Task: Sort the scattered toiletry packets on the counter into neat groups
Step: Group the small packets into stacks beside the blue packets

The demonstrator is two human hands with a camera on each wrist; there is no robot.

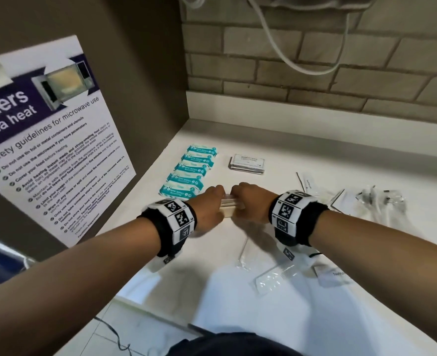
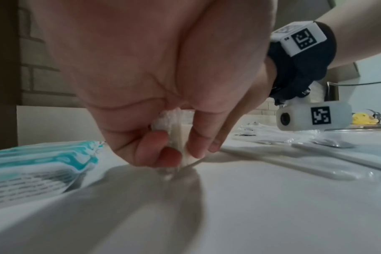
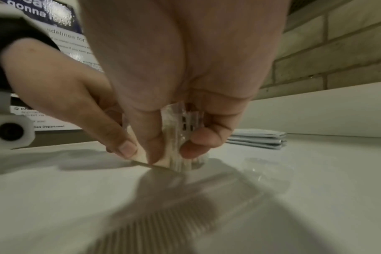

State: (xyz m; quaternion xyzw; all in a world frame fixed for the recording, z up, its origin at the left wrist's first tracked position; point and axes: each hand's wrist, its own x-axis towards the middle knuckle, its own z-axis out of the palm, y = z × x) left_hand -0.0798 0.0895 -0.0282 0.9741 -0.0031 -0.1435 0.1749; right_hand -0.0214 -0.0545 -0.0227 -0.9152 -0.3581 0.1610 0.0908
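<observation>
At the middle of the white counter (image 1: 315, 155), both hands hold one small bundle of clear-wrapped cream packets (image 1: 231, 210) standing on edge. My left hand (image 1: 212, 201) pinches its left end and my right hand (image 1: 247, 199) pinches its right end. In the left wrist view the left hand (image 2: 178, 151) has thumb and fingers curled on the bundle (image 2: 177, 135), whose lower edge touches the counter. In the right wrist view the right hand (image 3: 174, 146) clamps the bundle (image 3: 174, 135) the same way. Teal wipe packets (image 1: 189, 170) lie in a neat row just left of the hands.
A stack of shampoo sachets (image 1: 247, 164) lies behind the hands. Loose clear packets (image 1: 382, 201) and a long toothbrush packet (image 1: 310, 183) are scattered to the right. A wrapped comb (image 1: 276, 276) and a toothpaste packet (image 1: 335, 274) lie near the front edge. A poster wall (image 1: 58, 150) closes the left side.
</observation>
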